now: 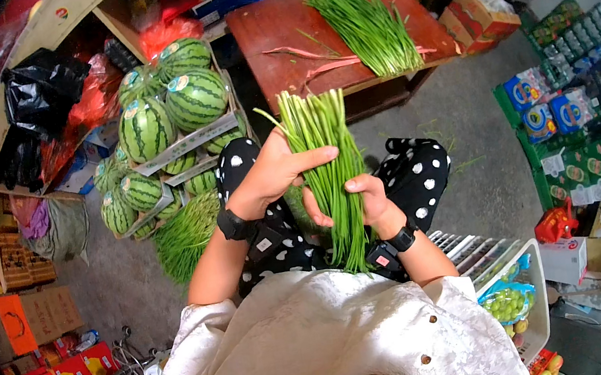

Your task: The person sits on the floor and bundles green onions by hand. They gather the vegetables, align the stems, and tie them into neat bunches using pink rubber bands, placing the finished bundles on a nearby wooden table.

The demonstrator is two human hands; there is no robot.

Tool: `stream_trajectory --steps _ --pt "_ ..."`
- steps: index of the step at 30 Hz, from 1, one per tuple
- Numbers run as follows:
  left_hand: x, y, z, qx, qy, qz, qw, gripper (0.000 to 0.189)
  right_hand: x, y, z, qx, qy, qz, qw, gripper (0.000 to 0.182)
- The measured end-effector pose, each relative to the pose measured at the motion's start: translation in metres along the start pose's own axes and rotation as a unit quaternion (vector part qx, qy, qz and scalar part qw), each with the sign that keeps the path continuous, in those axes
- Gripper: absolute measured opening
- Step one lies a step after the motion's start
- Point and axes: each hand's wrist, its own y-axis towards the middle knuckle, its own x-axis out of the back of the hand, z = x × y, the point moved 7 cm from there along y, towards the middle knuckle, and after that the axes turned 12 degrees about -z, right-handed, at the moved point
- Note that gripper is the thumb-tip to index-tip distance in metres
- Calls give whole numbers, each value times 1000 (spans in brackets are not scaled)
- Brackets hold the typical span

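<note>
A thick bundle of long green stalks, like garlic chives, stands between my two hands, its pale cut ends upward and the thin green ends down at my lap. My left hand wraps the upper left side, thumb laid across the stalks. Lower down, my right hand holds the bundle from the right, fingers partly hidden behind it. Both wrists wear black bands. Beyond them, a red wooden table carries another pile of green stalks and pink ribbon strips. More loose greens lie on the floor at left.
Boxed watermelons are stacked front left, close to my left knee. A white plastic basket with bagged grapes stands by my right side. Green drink packs line the right. A cardboard box sits beside the table.
</note>
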Motion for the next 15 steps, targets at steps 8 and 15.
stream_trajectory --steps 8,15 --pt "18 13 -4 -120 127 -113 978 22 46 6 2 41 -249 -257 933 52" --pt "17 24 -11 -149 157 -159 963 37 33 23 7 40 -246 -262 932 28"
